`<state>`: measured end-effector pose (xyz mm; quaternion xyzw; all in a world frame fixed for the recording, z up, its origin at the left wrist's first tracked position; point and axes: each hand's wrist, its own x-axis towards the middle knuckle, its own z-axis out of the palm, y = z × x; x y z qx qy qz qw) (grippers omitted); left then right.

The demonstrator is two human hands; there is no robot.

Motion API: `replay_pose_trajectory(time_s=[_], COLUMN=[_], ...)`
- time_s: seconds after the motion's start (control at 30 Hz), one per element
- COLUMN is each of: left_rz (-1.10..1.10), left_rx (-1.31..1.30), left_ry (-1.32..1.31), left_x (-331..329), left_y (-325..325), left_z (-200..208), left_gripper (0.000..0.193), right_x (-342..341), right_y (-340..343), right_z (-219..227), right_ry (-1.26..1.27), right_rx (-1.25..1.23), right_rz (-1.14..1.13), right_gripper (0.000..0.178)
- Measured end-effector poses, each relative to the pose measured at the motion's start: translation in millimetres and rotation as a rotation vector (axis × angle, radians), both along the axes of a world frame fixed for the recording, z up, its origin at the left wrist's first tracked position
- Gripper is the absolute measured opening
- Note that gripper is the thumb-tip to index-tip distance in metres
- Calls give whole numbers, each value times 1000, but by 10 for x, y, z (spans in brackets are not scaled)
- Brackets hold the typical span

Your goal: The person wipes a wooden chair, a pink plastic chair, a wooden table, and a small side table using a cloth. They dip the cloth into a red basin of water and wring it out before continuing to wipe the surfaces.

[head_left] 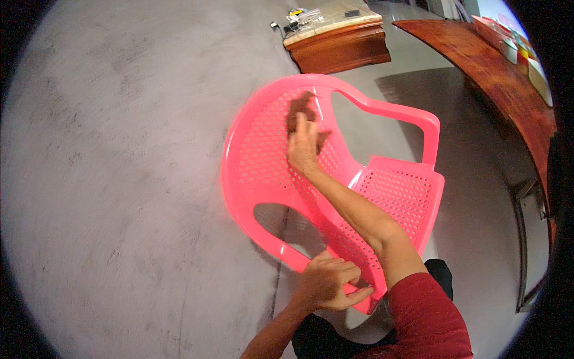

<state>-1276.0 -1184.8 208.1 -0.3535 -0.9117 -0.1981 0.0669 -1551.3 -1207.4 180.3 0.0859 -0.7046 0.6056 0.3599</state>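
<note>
A bright pink plastic chair (263, 161) with a perforated back and seat lies tipped on a grey concrete floor. My right hand (304, 146) reaches across it and presses a dark brown cloth (301, 110) against the inside of the chair's backrest. My left hand (329, 284) is closed around the near edge of the chair, by the armrest and seat corner, holding it. My right arm wears a red sleeve (427, 317).
A low wooden table (338, 45) with small items on top stands at the far side. A long reddish wooden counter (496, 78) with boxes curves along the right. Grey concrete floor (119, 179) spreads to the left.
</note>
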Motion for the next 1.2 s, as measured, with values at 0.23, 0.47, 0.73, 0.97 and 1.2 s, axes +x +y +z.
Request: replay_pose_trajectory(time_s=[0.23,0.47,0.73,0.97,1.2], left_rz=[-27,15,26,29,53], left_rx=[86,-3,-9,-7,-76], left_ry=[45,1,20,-2,-8], left_x=[-14,30,19,18,-16], left_y=[32,-1,80,50,36], left_z=[-24,-29,-88,-68,-91], left_gripper=[37,33,38,39,40], right_x=[916,958,-358,-897,-582], right_y=[-112,59,298,1419,2166], right_z=[365,469,702,349,49], right_ry=[714,764,574,82,-131], right_rx=[251,508,516,892,1336], right_rz=[551,761,-104,-378,-392], right_gripper=[53,41,45,47,37])
